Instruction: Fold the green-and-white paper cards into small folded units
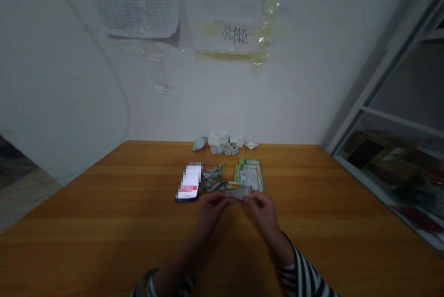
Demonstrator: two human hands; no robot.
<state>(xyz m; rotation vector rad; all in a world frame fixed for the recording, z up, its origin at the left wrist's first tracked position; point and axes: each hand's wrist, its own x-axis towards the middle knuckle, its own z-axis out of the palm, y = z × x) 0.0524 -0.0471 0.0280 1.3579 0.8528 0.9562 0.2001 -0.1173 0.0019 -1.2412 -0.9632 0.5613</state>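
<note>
Between my two hands a small pale strip, which looks like a folded printed card or packet (pixel 238 192), is held level above the table. My left hand (pixel 212 209) pinches its left end between thumb and fingers. At the right end, my right hand (pixel 261 207) pinches it the same way. Just beyond lie crumpled printed papers (pixel 212 174) and a fanned stack of green-edged printed cards or packets (pixel 250 172). A phone (pixel 190 181) with a lit, blurred screen rests left of the crumpled papers.
Crumpled white and printed papers (pixel 220 142) lie along the back edge of the wooden table (pixel 114 195), against the wall. Taped sheets (pixel 135 1) hang above. At the right, a white-framed shelf (pixel 398 121) holds boxes and other items.
</note>
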